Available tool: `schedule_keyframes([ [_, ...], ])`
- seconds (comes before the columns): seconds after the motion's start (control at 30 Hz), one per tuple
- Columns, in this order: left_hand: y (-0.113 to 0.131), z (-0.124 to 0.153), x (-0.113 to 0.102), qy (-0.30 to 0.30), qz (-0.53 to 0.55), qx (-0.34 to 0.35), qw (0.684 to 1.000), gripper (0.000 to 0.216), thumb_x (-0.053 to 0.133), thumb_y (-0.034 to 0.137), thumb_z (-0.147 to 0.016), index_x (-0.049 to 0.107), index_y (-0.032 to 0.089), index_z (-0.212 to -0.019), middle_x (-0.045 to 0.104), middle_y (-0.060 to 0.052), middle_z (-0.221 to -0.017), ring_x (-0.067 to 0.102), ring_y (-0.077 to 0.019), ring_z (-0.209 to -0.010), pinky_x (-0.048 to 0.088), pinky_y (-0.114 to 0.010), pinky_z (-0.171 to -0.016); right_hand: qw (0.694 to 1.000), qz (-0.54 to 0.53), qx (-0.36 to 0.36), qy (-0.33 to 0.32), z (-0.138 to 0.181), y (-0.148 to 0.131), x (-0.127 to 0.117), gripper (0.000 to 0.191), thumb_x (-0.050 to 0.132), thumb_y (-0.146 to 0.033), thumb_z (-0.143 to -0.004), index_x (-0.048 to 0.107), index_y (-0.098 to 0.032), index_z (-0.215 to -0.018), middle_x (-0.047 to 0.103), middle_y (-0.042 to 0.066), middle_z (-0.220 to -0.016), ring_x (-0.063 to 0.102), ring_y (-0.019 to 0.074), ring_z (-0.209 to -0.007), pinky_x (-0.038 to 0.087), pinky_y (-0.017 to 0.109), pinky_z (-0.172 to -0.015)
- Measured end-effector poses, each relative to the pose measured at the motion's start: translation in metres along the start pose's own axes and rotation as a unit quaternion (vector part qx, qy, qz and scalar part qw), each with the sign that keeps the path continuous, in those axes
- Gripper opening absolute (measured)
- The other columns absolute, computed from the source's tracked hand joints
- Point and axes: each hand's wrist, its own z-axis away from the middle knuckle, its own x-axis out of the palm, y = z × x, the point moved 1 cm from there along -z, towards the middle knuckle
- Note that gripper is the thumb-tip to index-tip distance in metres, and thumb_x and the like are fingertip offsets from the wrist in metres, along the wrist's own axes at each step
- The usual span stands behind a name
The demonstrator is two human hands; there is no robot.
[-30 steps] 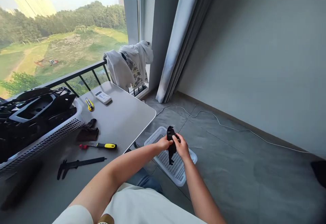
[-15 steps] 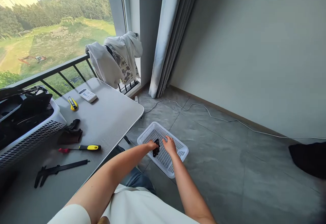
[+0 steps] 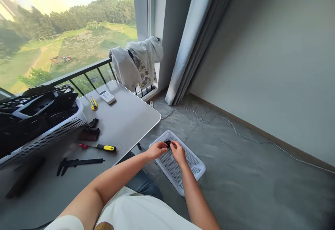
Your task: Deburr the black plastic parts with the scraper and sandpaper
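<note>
A small black part (image 3: 168,143), its exact kind too small to make out, is held between my two hands above a white plastic basket (image 3: 195,177). My left hand (image 3: 157,150) grips it from the left with closed fingers. From the right, my right hand (image 3: 178,151) pinches its other side. The fingers partly hide the part. Beneath my hands, the slotted basket sits low beside the table, and its visible bottom is bare.
On the grey table (image 3: 131,109) lie a yellow utility knife (image 3: 93,103), a white device (image 3: 107,97), a yellow-black screwdriver (image 3: 106,147) and a black caliper (image 3: 78,162). A white basket (image 3: 70,124) heaped with black parts stands at left. A white cable (image 3: 232,125) crosses the floor.
My right hand, apart from the black part before, now pinches it. The part has turned from upright to more level. The view has swung left, shifting the scene rightward.
</note>
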Motion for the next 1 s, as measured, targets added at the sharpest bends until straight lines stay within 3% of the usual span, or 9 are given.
schedule_keyframes([
  [0.1, 0.027, 0.036, -0.034, 0.036, 0.051, 0.092, 0.994, 0.021, 0.075, 0.028, -0.074, 0.07, 0.018, -0.092, 0.073, -0.006, -0.097, 0.065, -0.0217, -0.095, 0.05, -0.035, -0.09, 0.994, -0.049, -0.086, -0.038, -0.001, -0.061, 0.031, 0.03, 0.051, -0.036, -0.094, 0.068, -0.015, -0.107, 0.071, 0.013, -0.105, 0.068, 0.0256, -0.094, 0.055, 0.043, -0.087],
  [0.23, 0.056, 0.092, -0.099, 0.157, 0.098, 0.197, 0.963, 0.028, 0.073, 0.043, -0.075, 0.067, 0.02, -0.088, 0.072, -0.005, -0.095, 0.065, -0.0199, -0.094, 0.049, -0.033, -0.089, 0.959, -0.107, -0.223, -0.136, 0.012, -0.157, 0.094, 0.031, 0.047, -0.036, -0.092, 0.071, -0.019, -0.103, 0.074, 0.009, -0.101, 0.069, 0.023, -0.093, 0.055, 0.038, -0.085],
  [0.37, 0.069, 0.156, -0.169, 0.359, 0.12, 0.296, 0.877, 0.026, 0.073, 0.041, -0.074, 0.067, 0.019, -0.089, 0.072, -0.005, -0.09, 0.067, -0.0203, -0.086, 0.051, -0.035, -0.085, 0.9, -0.128, -0.329, -0.257, 0.037, -0.236, 0.169, 0.023, 0.055, -0.03, -0.086, 0.071, -0.024, -0.1, 0.074, 0.005, -0.098, 0.068, 0.0205, -0.089, 0.056, 0.034, -0.081],
  [0.5, 0.062, 0.217, -0.238, 0.591, 0.128, 0.24, 0.76, 0.021, 0.073, 0.024, -0.069, 0.067, 0.021, -0.089, 0.071, -0.004, -0.096, 0.066, -0.0208, -0.09, 0.05, -0.036, -0.089, 0.851, -0.118, -0.38, -0.342, 0.057, -0.291, 0.248, 0.026, 0.056, -0.023, -0.081, 0.07, -0.023, -0.104, 0.07, 0.006, -0.109, 0.067, 0.0183, -0.083, 0.057, 0.033, -0.077],
  [0.67, 0.039, 0.263, -0.308, 0.724, 0.195, 0.203, 0.63, 0.026, 0.071, 0.015, -0.067, 0.06, 0.021, -0.089, 0.064, -0.006, -0.107, 0.062, -0.0222, -0.1, 0.046, -0.038, -0.096, 0.845, -0.088, -0.382, -0.365, 0.073, -0.349, 0.336, 0.041, 0.062, -0.018, -0.074, 0.065, -0.017, -0.116, 0.057, 0.014, -0.131, 0.058, 0.0264, -0.114, 0.046, 0.042, -0.102],
  [0.73, 0.031, 0.272, -0.323, 0.742, 0.218, 0.208, 0.599, 0.026, 0.071, 0.013, -0.065, 0.059, 0.021, -0.086, 0.063, -0.006, -0.107, 0.06, -0.0228, -0.104, 0.044, -0.039, -0.098, 0.851, -0.078, -0.371, -0.363, 0.076, -0.367, 0.363, 0.043, 0.062, -0.016, -0.073, 0.064, -0.015, -0.116, 0.057, 0.016, -0.13, 0.053, 0.0292, -0.123, 0.039, 0.044, -0.108],
  [0.83, 0.024, 0.279, -0.328, 0.739, 0.241, 0.248, 0.578, 0.027, 0.072, 0.01, -0.064, 0.061, 0.021, -0.086, 0.063, -0.005, -0.1, 0.059, -0.0235, -0.107, 0.042, -0.038, -0.101, 0.86, -0.074, -0.344, -0.37, 0.078, -0.381, 0.386, 0.028, 0.06, -0.018, -0.075, 0.068, -0.019, -0.103, 0.068, 0.011, -0.11, 0.059, 0.0283, -0.113, 0.043, 0.044, -0.103],
  [0.93, 0.017, 0.284, -0.319, 0.729, 0.255, 0.308, 0.556, 0.029, 0.072, 0.014, -0.07, 0.061, 0.022, -0.096, 0.061, -0.006, -0.113, 0.059, -0.0214, -0.112, 0.043, -0.033, -0.1, 0.868, -0.091, -0.305, -0.382, 0.079, -0.376, 0.388, 0.014, 0.057, -0.027, -0.079, 0.068, -0.021, -0.087, 0.071, 0.007, -0.085, 0.065, 0.0261, -0.093, 0.051, 0.039, -0.087],
  [1.0, 0.01, 0.289, -0.309, 0.734, 0.263, 0.346, 0.522, 0.039, 0.073, 0.021, -0.074, 0.055, 0.026, -0.108, 0.051, -0.005, -0.133, 0.057, -0.0183, -0.118, 0.044, -0.029, -0.099, 0.868, -0.11, -0.274, -0.4, 0.084, -0.362, 0.377, 0.02, 0.056, -0.037, -0.08, 0.066, -0.02, -0.083, 0.069, 0.006, -0.074, 0.065, 0.0231, -0.077, 0.054, 0.034, -0.07],
])
